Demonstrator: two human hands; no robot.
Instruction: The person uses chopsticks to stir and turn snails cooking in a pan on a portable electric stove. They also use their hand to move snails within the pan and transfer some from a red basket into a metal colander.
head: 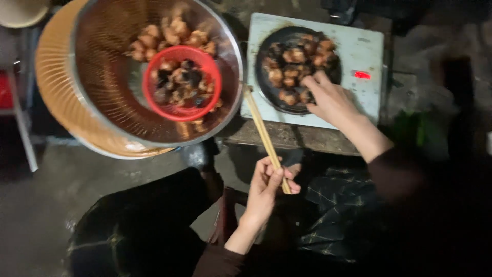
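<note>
The right hand (332,100) reached into the pan (297,69) on the cooker (366,51), fingertips narrowed on a browned piece (306,95). The left hand (266,187) gripped chopsticks (264,134). Brief, light contact seemed advisable: the pan was probably hot.

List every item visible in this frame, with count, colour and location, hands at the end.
Metal bowl: one, silver, upper left, holding browned food pieces.
Red strainer: one, red, inside the metal bowl, filled with brown and dark pieces.
Orange basket: one, orange, under the bowl.
Cooker: one, pale, top centre, small red light lit.
Dark pan: one, black, on the cooker, holding browned pieces.
Chopsticks: one pair, light wood, centre.
Left hand: grips the chopsticks.
Right hand: fingers on food in the pan.
</note>
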